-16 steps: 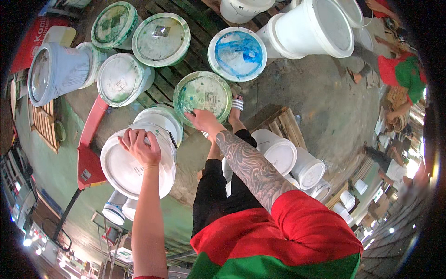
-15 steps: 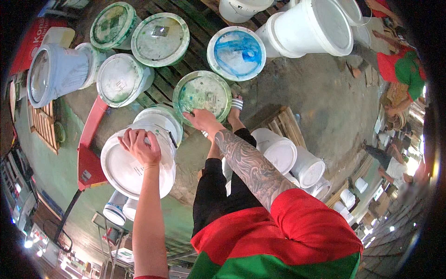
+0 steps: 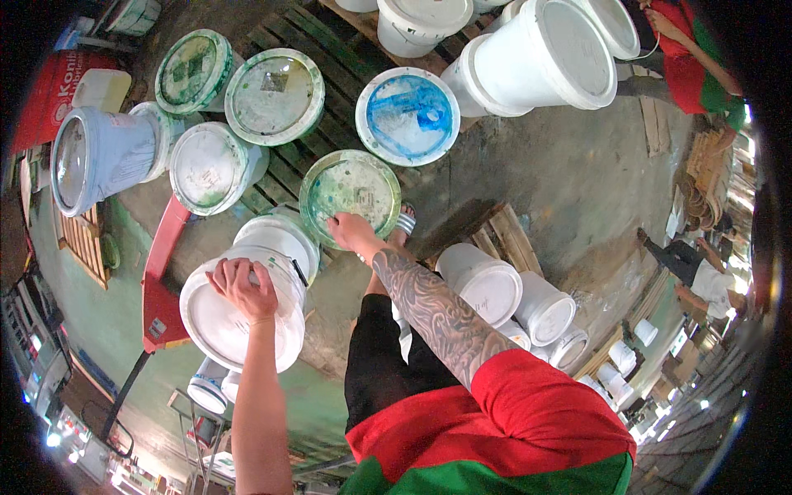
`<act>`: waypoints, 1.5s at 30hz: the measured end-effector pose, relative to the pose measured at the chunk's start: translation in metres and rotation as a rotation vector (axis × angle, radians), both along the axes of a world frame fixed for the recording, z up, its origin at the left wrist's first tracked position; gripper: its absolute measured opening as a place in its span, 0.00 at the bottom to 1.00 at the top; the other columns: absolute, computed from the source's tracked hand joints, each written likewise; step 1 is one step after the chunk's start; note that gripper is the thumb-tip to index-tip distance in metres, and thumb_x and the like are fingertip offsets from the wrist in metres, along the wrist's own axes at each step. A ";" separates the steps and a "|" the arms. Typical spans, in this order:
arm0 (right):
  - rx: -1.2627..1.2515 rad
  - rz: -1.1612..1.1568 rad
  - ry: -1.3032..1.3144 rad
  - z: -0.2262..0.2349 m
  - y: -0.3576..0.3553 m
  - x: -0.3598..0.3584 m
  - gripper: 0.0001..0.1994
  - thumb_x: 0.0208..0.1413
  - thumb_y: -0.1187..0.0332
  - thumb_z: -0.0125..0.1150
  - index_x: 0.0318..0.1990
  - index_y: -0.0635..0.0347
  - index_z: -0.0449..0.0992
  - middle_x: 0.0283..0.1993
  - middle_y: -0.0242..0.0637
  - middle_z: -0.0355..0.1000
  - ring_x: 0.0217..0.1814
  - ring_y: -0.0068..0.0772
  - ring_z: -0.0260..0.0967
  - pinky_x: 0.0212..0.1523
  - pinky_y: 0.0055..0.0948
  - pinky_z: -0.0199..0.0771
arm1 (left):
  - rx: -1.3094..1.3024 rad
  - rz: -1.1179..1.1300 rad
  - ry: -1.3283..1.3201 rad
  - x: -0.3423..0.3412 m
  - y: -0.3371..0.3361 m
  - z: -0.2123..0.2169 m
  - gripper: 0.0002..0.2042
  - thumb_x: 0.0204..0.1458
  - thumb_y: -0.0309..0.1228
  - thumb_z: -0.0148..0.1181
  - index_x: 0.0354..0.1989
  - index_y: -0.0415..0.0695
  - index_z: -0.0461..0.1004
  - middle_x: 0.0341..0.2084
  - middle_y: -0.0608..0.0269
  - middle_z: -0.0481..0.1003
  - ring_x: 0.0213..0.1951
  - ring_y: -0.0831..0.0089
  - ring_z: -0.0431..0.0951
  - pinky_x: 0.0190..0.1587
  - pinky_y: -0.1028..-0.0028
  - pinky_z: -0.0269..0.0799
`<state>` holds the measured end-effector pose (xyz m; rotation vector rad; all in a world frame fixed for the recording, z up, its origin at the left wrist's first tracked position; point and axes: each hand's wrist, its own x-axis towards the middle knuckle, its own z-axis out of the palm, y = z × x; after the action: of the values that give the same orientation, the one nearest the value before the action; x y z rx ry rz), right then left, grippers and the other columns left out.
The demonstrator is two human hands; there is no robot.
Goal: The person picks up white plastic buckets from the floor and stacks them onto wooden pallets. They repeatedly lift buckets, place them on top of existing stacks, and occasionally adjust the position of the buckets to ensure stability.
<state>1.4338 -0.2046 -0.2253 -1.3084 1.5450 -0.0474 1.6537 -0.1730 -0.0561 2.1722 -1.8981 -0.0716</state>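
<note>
My left hand lies on the lid of a white bucket, its fingers bent and apart. This bucket stands on another white bucket, and a black wire-handle grip shows at its side. In front of my legs is a bucket with a green-stained lid. My right hand is closed at the near edge of that lid; its fingertips are partly hidden. Just beyond stands a bucket with a blue-smeared lid.
More stained buckets stand on a slatted pallet at far left. White buckets are stacked at far right, others right of my legs. A red pallet jack is at left. A co-worker stands at upper right.
The whole view has tilted up a little, so the buckets sit lower in the picture. Both hands remain on the same two lids. The co-worker at upper right has shifted.
</note>
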 end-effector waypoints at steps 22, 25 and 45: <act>-0.019 0.210 0.001 -0.019 -0.030 -0.025 0.22 0.61 0.51 0.51 0.41 0.63 0.78 0.37 0.55 0.78 0.41 0.56 0.77 0.46 0.51 0.74 | -0.002 0.284 -0.004 -0.027 -0.016 0.026 0.16 0.39 0.43 0.70 0.29 0.46 0.77 0.37 0.56 0.75 0.58 0.51 0.66 0.72 0.44 0.40; -0.014 0.159 -0.005 -0.016 -0.030 -0.022 0.24 0.61 0.48 0.51 0.43 0.63 0.79 0.45 0.59 0.77 0.50 0.59 0.74 0.52 0.51 0.72 | 0.011 0.280 0.011 -0.025 -0.017 0.025 0.16 0.38 0.45 0.71 0.28 0.46 0.77 0.36 0.57 0.75 0.58 0.52 0.66 0.73 0.44 0.40; -0.013 0.351 0.114 -0.034 -0.029 -0.016 0.22 0.61 0.52 0.49 0.42 0.65 0.79 0.43 0.59 0.77 0.46 0.62 0.75 0.49 0.56 0.73 | -0.034 0.266 0.005 -0.030 -0.022 0.021 0.12 0.36 0.38 0.70 0.23 0.49 0.73 0.35 0.59 0.76 0.56 0.53 0.70 0.74 0.45 0.41</act>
<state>1.4178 -0.2338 -0.2593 -1.5982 1.3892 0.2436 1.6239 -0.1948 -0.0354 2.3757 -1.5792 0.0049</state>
